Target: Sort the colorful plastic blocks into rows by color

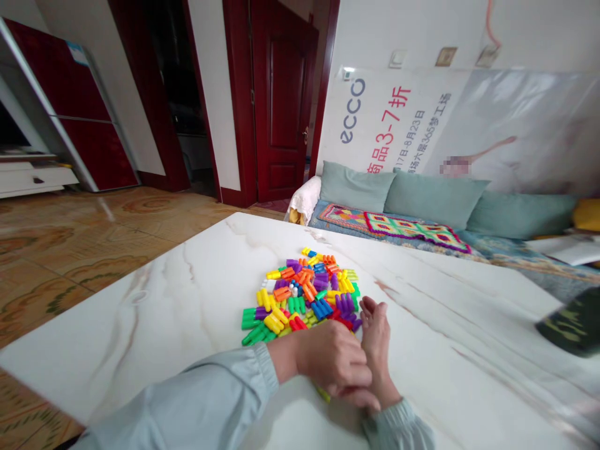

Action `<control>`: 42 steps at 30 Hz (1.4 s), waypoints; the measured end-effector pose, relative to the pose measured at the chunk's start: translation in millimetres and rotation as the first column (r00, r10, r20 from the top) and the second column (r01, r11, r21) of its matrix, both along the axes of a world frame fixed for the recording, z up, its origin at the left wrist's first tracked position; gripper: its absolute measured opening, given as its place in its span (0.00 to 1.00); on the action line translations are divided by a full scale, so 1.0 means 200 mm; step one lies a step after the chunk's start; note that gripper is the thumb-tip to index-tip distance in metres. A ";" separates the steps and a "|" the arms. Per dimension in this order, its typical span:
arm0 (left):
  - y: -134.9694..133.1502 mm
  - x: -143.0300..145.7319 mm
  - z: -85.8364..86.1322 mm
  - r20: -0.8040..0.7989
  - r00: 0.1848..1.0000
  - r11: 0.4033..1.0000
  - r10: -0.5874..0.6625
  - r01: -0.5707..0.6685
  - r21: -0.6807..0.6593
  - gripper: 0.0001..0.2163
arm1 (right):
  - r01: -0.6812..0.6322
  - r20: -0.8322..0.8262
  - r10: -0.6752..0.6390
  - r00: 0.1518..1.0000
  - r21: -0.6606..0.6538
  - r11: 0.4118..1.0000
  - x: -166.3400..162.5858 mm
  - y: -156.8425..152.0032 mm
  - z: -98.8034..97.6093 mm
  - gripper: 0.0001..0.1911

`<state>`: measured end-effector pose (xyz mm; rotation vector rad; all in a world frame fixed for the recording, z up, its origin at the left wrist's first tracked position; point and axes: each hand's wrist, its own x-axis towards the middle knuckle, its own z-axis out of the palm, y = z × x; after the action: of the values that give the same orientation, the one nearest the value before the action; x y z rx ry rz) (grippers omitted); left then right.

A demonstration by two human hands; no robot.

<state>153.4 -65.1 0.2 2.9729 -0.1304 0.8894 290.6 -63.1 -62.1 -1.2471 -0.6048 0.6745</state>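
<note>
A pile of small plastic building blocks in yellow, green, purple, orange, red and blue lies on the white marble-patterned table. Many are rounded rods joined side by side. My left hand reaches in front of the pile's near edge, its fingers curled closed beside my right wrist. Whatever those fingers may hold is hidden. At the right edge of the pile rests my right hand, turned on its side with its fingers loosely stretched out and nothing visible in them. A yellow-green block shows below my left hand.
A dark camouflage-patterned object stands at the table's right side. Behind the table is a sofa with green cushions and a crocheted mat. A dark red door and a red fridge are farther back.
</note>
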 end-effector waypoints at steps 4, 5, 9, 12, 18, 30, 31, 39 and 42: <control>0.08 -0.19 0.17 0.302 0.668 0.696 0.680 -0.458 -0.553 0.14 | 0.015 -0.014 -0.015 1.000 0.010 1.000 -0.01 0.00 -0.01 0.34; 0.11 -0.22 0.17 0.329 0.512 0.572 0.794 -0.442 -0.691 0.15 | 0.013 -0.003 -0.013 1.000 0.008 1.000 -0.01 0.01 -0.01 0.33; 0.22 -0.29 0.06 0.256 0.272 0.341 0.928 -0.340 -0.876 0.19 | -0.015 0.114 0.013 0.993 0.017 1.000 -0.03 0.01 -0.01 0.31; 0.24 -0.27 -0.03 0.211 0.331 0.333 0.920 -0.373 -0.866 0.18 | -0.087 0.165 0.079 0.983 0.038 0.996 -0.07 0.00 0.00 0.31; 0.23 -0.26 -0.10 0.271 0.388 0.429 0.881 -0.413 -0.803 0.17 | -0.115 0.242 0.102 0.965 0.040 0.993 -0.09 -0.02 0.00 0.31; 0.24 -0.26 -0.11 0.100 0.319 0.316 0.942 -0.753 -0.577 0.20 | -0.054 0.588 0.232 0.775 -0.305 0.951 0.19 0.49 0.05 0.40; 0.24 -0.26 -0.11 0.097 0.320 0.315 0.942 -0.755 -0.575 0.20 | -0.061 0.592 0.244 0.768 -0.312 0.948 0.16 0.50 0.04 0.39; 0.24 -0.26 -0.11 0.099 0.334 0.328 0.938 -0.751 -0.573 0.20 | -0.060 0.557 0.198 0.807 -0.256 0.965 0.11 0.37 0.02 0.39; 0.25 -0.26 -0.11 0.095 0.335 0.326 0.937 -0.745 -0.582 0.20 | -0.012 0.520 0.097 0.849 -0.165 0.986 0.14 0.24 0.04 0.42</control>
<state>101.0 -15.8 -21.5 2.1372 1.6278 1.3522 317.8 -14.8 -55.1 -1.5831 -1.0620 0.4237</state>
